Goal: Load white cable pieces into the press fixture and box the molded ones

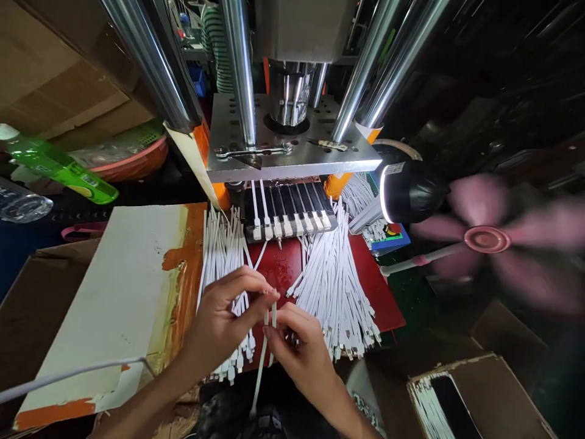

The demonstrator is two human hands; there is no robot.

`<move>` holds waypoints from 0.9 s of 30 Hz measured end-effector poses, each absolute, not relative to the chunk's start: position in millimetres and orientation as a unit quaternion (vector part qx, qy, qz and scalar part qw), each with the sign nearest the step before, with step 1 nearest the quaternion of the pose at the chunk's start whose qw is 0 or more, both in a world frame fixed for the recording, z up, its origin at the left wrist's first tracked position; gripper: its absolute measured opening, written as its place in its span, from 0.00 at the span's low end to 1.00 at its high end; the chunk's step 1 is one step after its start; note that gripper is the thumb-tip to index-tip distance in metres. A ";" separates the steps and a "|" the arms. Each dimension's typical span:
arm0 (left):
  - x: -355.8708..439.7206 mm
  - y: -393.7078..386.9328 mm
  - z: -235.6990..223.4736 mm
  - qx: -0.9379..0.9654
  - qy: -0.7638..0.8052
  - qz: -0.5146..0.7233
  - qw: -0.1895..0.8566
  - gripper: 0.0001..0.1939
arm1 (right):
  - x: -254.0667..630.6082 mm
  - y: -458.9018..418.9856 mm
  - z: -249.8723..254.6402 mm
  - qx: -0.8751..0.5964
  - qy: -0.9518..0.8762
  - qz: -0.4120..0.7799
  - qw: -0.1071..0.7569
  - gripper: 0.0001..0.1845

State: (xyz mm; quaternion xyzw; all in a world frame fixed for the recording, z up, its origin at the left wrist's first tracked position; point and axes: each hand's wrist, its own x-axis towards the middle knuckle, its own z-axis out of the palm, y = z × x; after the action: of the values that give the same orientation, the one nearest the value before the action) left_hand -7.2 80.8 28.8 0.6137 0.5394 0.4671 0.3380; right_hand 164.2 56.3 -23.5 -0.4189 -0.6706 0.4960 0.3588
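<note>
My left hand [228,308] pinches the upper ends of white flat USB cables [260,372], of which two strands show side by side. Just below it, my right hand [304,341] closes thumb and fingers on the same strands. One tail hangs down toward my lap. Beyond the hands, a black slotted mould [292,204] holds a row of white connectors along its front edge, with white cable in the leftmost slots. A bundle of white cables [222,238] lies left of my hands, partly behind the left one. Another bundle [336,286] fans out on the right.
A steel press plate [292,160] with a wrench [253,150] on it sits above the mould, between steel columns. On the right are a black lamp [411,192] and a spinning pink fan [487,239]. A white board [105,286] lies left; an open carton [484,390] stands lower right.
</note>
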 end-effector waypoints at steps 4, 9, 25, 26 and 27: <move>-25.7 125.1 15.1 0.606 0.577 0.500 0.223 0.06 | 173.0 57.5 -24.6 -0.367 -0.696 0.564 0.251 0.13; -41.2 204.7 -9.2 0.636 0.598 0.475 0.110 0.09 | 198.9 137.0 22.0 -0.339 -0.723 0.565 0.208 0.20; -49.6 199.7 -14.9 0.888 0.394 0.234 -0.022 0.19 | 141.4 326.1 13.0 -0.398 -0.798 0.362 0.271 0.30; -48.4 201.3 -14.5 0.889 0.401 0.219 -0.036 0.19 | 142.0 326.2 12.6 -0.408 -0.795 0.355 0.274 0.32; -46.8 203.3 -13.9 0.889 0.407 0.204 -0.048 0.19 | 142.8 326.5 12.3 -0.415 -0.791 0.353 0.277 0.33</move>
State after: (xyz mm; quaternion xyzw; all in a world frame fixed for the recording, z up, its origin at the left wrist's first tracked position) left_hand -46.8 203.3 -13.9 0.8891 0.4070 0.2039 -0.0484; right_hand 142.8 326.5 12.3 -0.4152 -0.7914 0.3525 0.2774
